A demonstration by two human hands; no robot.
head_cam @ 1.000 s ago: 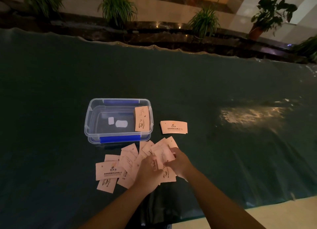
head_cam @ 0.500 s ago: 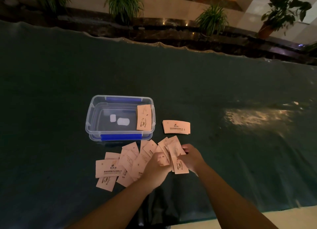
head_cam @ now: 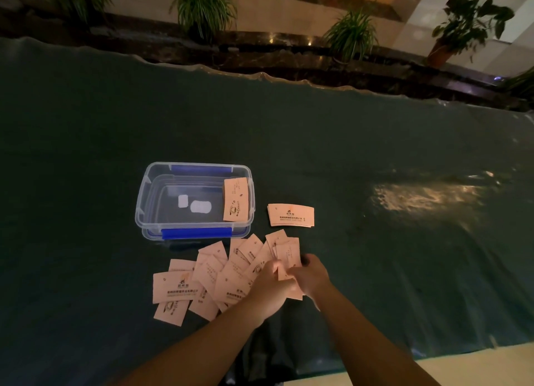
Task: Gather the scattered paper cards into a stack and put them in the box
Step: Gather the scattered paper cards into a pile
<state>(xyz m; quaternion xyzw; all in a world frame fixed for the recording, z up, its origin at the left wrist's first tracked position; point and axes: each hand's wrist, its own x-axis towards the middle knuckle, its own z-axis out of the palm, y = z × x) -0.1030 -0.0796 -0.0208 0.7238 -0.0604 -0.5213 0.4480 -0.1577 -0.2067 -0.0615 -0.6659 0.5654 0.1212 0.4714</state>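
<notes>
The left hand [head_cam: 273, 288] and the right hand [head_cam: 313, 275] meet over the dark table cover [head_cam: 375, 255], both pinching a small bundle of cards [head_cam: 287, 258] held upright between them, fingers closed on its lower edge. Spread to the left of the left hand and partly under it lie the scattered cards [head_cam: 208, 278], overlapping one another. The nearest of these, at the far left, carries a small logo above a line of printed characters too small to read. Beyond the hands sits a clear box [head_cam: 150, 200] with blue latches; one card [head_cam: 236, 199] leans against its right inner wall, printed with a coffee cup drawing and the word "COFFEE". Just beyond the right hand, to the right of the box, lies a neat stack [head_cam: 291, 215] face up, with the same logo and unreadable line.
</notes>
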